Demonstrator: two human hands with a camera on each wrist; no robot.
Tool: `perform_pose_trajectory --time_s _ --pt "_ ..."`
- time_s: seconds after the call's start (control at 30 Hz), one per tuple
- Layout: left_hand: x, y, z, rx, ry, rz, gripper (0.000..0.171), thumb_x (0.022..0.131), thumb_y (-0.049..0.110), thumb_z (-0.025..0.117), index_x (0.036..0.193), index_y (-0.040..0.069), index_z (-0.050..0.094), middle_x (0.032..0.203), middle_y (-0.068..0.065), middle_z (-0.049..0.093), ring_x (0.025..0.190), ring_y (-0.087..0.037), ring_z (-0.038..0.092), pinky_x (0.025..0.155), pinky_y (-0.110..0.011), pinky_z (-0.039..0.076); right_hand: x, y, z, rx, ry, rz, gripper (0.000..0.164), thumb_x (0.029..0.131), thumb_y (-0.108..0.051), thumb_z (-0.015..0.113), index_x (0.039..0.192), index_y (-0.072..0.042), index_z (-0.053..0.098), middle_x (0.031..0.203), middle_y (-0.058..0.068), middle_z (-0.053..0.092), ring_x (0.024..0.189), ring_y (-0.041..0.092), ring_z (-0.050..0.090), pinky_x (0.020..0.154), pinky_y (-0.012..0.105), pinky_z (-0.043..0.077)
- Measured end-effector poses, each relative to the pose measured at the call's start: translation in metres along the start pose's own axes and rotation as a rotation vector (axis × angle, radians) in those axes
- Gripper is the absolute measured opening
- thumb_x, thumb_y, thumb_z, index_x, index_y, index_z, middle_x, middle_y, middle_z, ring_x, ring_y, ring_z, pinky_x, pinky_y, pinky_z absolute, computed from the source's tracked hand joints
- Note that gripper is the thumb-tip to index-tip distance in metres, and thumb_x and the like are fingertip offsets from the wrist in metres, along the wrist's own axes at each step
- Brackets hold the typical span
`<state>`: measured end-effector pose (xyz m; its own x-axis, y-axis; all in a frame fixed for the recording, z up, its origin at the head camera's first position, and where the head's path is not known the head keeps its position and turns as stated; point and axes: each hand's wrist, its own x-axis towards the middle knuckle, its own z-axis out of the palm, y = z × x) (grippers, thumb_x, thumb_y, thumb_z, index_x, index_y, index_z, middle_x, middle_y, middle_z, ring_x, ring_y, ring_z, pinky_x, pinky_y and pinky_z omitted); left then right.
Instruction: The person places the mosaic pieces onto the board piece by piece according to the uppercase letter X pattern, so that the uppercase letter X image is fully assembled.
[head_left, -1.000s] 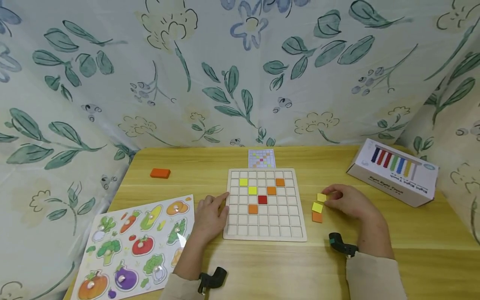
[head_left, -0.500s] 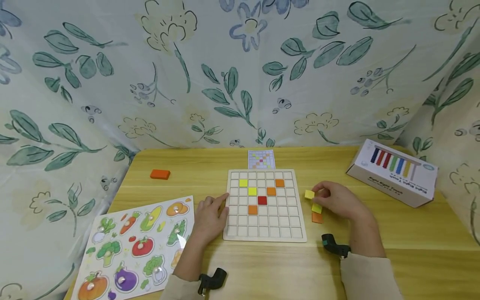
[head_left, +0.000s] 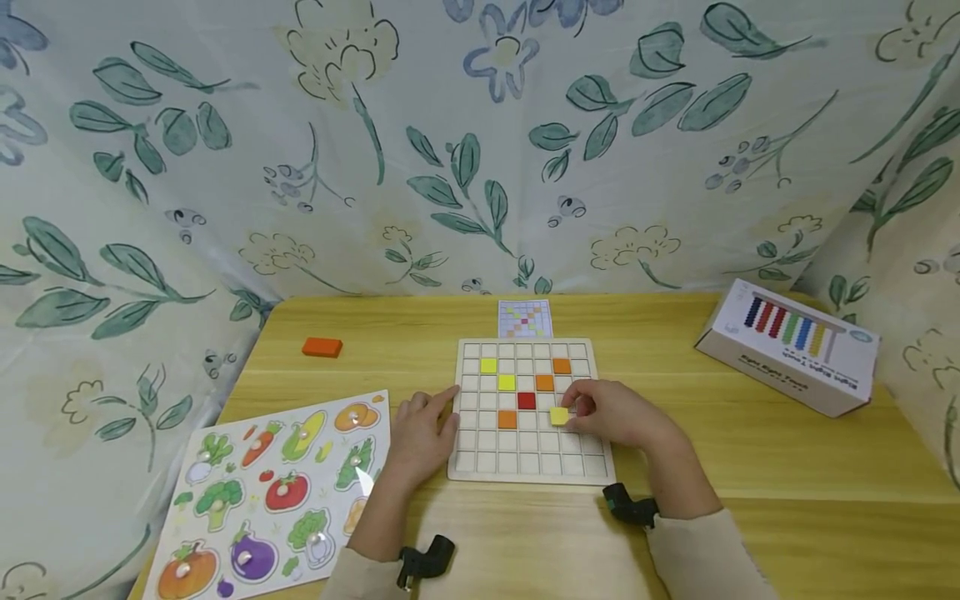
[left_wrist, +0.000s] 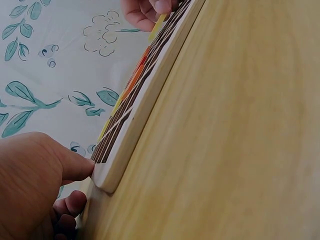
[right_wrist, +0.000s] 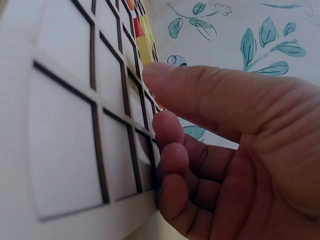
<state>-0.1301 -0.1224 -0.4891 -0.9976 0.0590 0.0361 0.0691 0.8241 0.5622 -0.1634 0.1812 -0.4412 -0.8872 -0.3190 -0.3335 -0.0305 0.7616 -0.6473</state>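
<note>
A pale wooden grid board (head_left: pixel 472 461) lies mid-table. Several coloured square tiles sit in its cells, among them a red tile (head_left: pixel 527 401) and an orange tile (head_left: pixel 507 419). Over the board's right half, my right hand (head_left: pixel 618 414) pinches a yellow tile (head_left: pixel 558 417) between thumb and fingertips, just right of and below the red one. The same yellow tile (right_wrist: pixel 145 51) shows beyond the thumb in the right wrist view. My left hand (head_left: pixel 418 439) rests at the board's left edge, index finger and thumb touching it. Two loose tiles beside the board are hidden under my right hand.
A small card (head_left: pixel 525 318) with a coloured grid pattern lies against the board's far edge. On the left are a vegetable puzzle board (head_left: pixel 247 433) and an orange block (head_left: pixel 322 347). A toy box (head_left: pixel 787 346) stands at the back right.
My right hand has carried the yellow tile from the loose tiles at the right leftward over the board. My left hand has stayed at the board's edge.
</note>
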Motion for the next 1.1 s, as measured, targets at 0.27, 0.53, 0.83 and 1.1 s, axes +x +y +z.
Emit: perform_pose_trajectory --time_s 0.27,0.53,0.83,1.1 --pt "0.000 0.001 0.000 0.009 -0.004 0.001 0.044 0.101 0.028 0.059 0.145 0.023 0.060 0.101 -0.005 0.058 0.088 -0.019 0.044 0.080 -0.035 0.035 0.002 -0.007 0.009 -0.042 0.032 0.017 0.019 0.088 -0.015 0.078 0.103 -0.016 0.067 0.080 0.004 0.056 0.074 0.019 0.052 0.065 0.031 0.041" --pt "-0.001 0.001 -0.001 0.005 -0.003 0.006 0.043 0.101 0.026 0.060 0.144 0.022 0.060 0.102 -0.006 0.059 0.087 -0.020 0.043 0.079 -0.035 0.036 0.004 -0.013 0.015 -0.051 0.032 0.046 0.019 0.087 -0.016 0.079 0.102 -0.018 0.068 0.081 0.003 0.057 0.073 0.019 0.053 0.062 0.030 0.042" --pt "-0.001 0.001 -0.002 0.004 -0.008 -0.005 0.044 0.101 0.028 0.059 0.145 0.024 0.060 0.104 -0.006 0.059 0.088 -0.019 0.044 0.081 -0.035 0.036 0.005 -0.018 0.019 -0.074 0.043 0.065 0.020 0.086 -0.016 0.081 0.101 -0.019 0.068 0.081 0.003 0.057 0.074 0.020 0.053 0.063 0.031 0.042" --pt "-0.001 0.001 -0.001 -0.001 -0.004 0.008 0.044 0.101 0.027 0.060 0.145 0.022 0.060 0.104 -0.006 0.059 0.088 -0.019 0.044 0.080 -0.036 0.036 -0.003 -0.017 0.011 -0.036 0.038 0.042 0.021 0.089 -0.019 0.078 0.107 -0.019 0.069 0.086 0.004 0.059 0.079 0.020 0.054 0.066 0.032 0.043"
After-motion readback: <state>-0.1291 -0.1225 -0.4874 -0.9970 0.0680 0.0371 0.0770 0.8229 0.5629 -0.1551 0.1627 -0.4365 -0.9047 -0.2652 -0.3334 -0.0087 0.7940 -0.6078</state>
